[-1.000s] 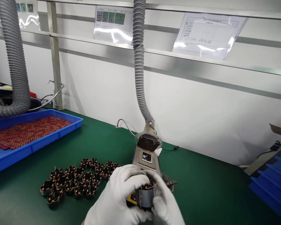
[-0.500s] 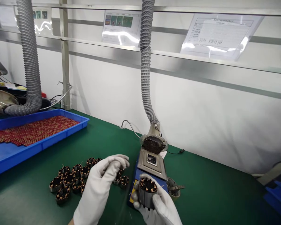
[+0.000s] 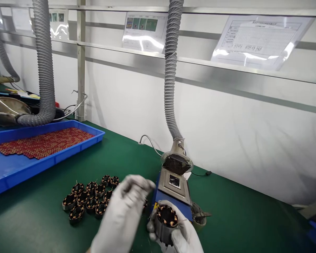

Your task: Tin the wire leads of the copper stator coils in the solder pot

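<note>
"One blue tray (image 3: 2, 165) of red pieces (image 3: 46, 142) sits at our far left. What's to its right?"

"Dark wound rings (image 3: 92, 209), clustered on the green surface (image 3: 121, 154). Then our left hand (image 3: 131, 195), blurred and curled; we cannot tell whether it grips anything."

"And the single ring (image 3: 164, 230)?"

"We have it clamped in our right hand (image 3: 185, 228), before the metal-topped device (image 3: 168, 196)."

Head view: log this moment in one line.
right hand: holds dark ring, opening upward | left hand: apart from it, blurred, grip unclear | other rings: on green bench
</note>
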`<control>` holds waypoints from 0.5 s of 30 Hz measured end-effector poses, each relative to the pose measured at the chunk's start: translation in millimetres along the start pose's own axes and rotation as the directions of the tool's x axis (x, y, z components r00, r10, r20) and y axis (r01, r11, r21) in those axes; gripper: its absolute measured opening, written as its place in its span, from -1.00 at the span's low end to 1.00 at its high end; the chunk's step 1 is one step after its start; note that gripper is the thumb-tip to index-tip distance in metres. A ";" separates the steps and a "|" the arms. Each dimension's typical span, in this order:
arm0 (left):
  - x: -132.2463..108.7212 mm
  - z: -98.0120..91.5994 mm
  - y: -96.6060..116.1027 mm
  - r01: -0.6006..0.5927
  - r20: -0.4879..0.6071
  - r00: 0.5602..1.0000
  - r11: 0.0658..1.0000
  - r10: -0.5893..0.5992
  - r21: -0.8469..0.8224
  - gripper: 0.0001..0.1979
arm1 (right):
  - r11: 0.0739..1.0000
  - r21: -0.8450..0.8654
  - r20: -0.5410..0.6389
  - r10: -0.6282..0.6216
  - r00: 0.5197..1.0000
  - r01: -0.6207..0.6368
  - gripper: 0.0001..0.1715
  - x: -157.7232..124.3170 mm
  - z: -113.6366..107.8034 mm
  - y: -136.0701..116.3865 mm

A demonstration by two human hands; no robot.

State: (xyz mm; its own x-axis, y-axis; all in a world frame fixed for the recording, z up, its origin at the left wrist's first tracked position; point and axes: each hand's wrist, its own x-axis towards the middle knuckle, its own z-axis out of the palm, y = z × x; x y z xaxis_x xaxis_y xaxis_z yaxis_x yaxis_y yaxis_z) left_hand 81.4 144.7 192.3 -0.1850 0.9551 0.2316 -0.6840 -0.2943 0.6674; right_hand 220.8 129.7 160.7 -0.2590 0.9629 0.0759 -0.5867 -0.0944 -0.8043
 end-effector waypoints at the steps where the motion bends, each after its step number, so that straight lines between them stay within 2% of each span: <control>1: 1.6 -0.7 5.8 -0.058 -0.064 0.996 0.998 0.057 -0.012 -0.83 | 1.000 0.015 0.007 0.021 1.000 -0.021 -0.39 -0.7 -0.6 -1.8; 2: 3.1 -0.7 10.7 -0.070 -0.062 0.996 0.997 0.071 0.024 -0.84 | 0.999 0.025 0.003 0.030 1.000 -0.030 -0.40 -1.4 -0.9 -3.6; 3: 4.1 0.0 14.0 -0.023 0.010 1.000 0.994 0.022 0.106 -0.83 | 0.999 0.029 -0.010 0.029 1.000 -0.028 -0.41 -2.0 -0.7 -5.3; 4: 4.6 1.3 15.1 0.060 0.124 0.988 0.972 -0.089 0.227 -0.80 | 0.999 0.026 -0.029 0.021 0.999 -0.020 -0.42 -2.5 0.1 -6.5; 6: 3.9 4.7 10.9 0.156 0.331 0.894 0.902 -0.303 0.403 -0.74 | 1.000 0.005 -0.074 -0.010 0.997 0.010 -0.42 -2.7 3.1 -7.4; 7: 2.9 6.3 6.2 0.153 0.395 0.858 0.898 -0.328 0.414 -0.74 | 1.000 -0.008 -0.096 -0.029 0.995 0.028 -0.43 -2.5 5.1 -7.1; 8: 1.5 7.6 0.8 0.117 0.429 0.856 0.917 -0.288 0.381 -0.77 | 0.999 -0.019 -0.115 -0.049 0.992 0.047 -0.44 -2.1 7.1 -6.4; 10: -1.6 8.4 -9.4 0.035 0.427 0.890 0.960 -0.156 0.279 -0.82 | 0.996 -0.031 -0.132 -0.085 0.988 0.082 -0.44 -1.1 10.5 -4.7; 12: -3.9 6.5 -14.1 0.007 0.376 0.922 0.977 -0.089 0.215 -0.89 | 0.996 -0.025 -0.119 -0.089 0.989 0.086 -0.41 -0.2 12.1 -3.7; 15: -3.3 0.5 -8.0 -0.013 0.185 0.983 0.994 -0.007 0.108 -0.92 | 1.000 0.008 -0.066 -0.024 0.998 0.025 -0.38 0.7 11.0 -4.0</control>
State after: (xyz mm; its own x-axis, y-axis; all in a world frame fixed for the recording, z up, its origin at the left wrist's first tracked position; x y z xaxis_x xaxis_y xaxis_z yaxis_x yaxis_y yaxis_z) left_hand 87.9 143.8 186.5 -0.0467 0.9342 0.3537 -0.6016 -0.3090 0.7366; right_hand 214.5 127.9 170.4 -0.1938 0.9794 0.0567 -0.5992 -0.0725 -0.7973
